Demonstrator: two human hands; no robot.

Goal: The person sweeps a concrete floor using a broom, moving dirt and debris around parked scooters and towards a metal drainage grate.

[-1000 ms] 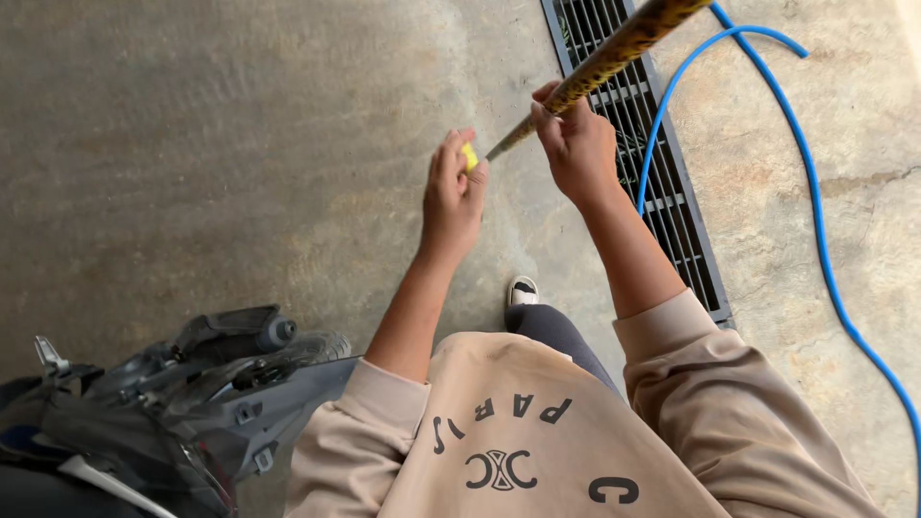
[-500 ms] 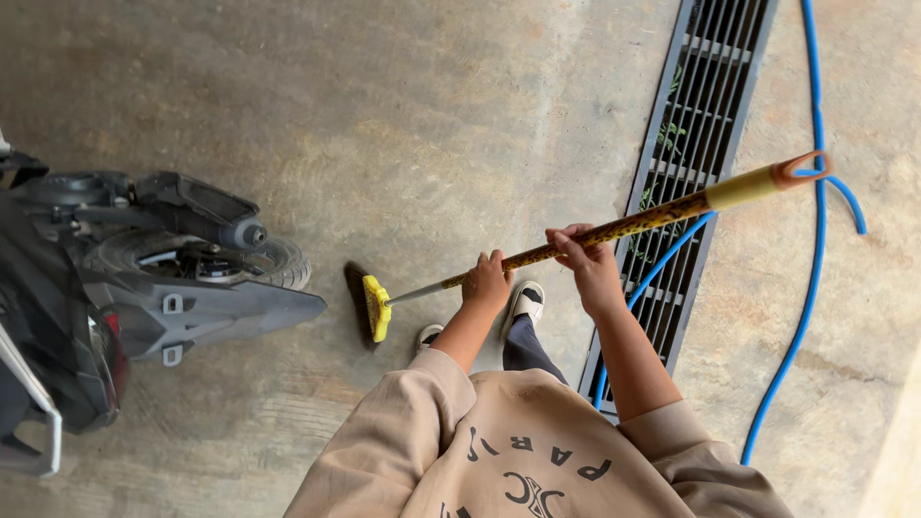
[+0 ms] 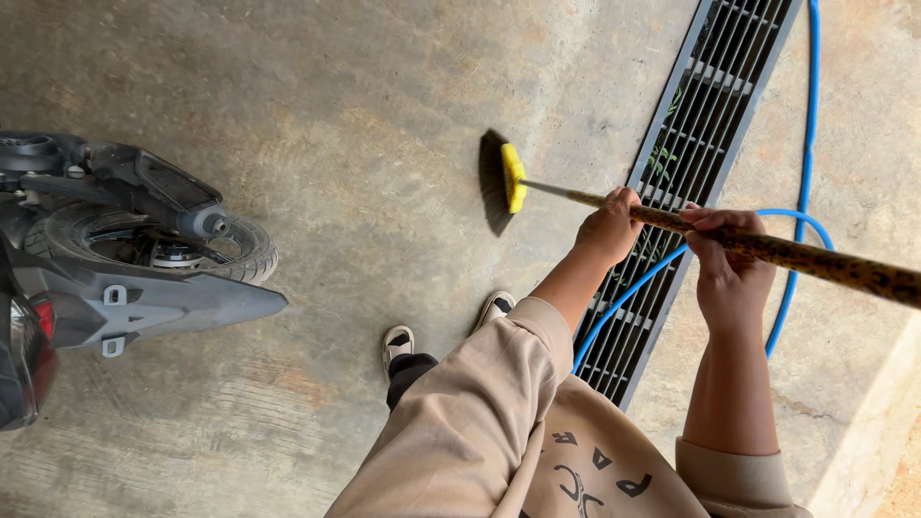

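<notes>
**A:** What did each hand have hold of?

**B:** Both were on one long broom with a mottled yellow-and-brown handle. The left hand was lower on the shaft, nearer the head, fingers clenched round it. The right hand sat higher up the same shaft, fingers also wrapped tight on it, thumb along the top.

**A:** And where was the broom itself?

**B:** It ran slantwise from the right edge of the view down to the bare grey concrete floor. Its yellow plastic head with dark bristles was at the floor, just left of the long dark metal drain grate, the bristles pointing away from the grate. I could not tell whether they pressed the concrete or only met it.

**A:** What lay round about?

**B:** A thin blue hose ran along the far side of the grate and looped back across it beneath the hands. The rear wheel and grey mudguard of a parked scooter stood well apart to the left. The person's two white-and-black shoes were planted between the scooter and the grate, and beige sweatshirt sleeves filled the lower part of the view.
</notes>
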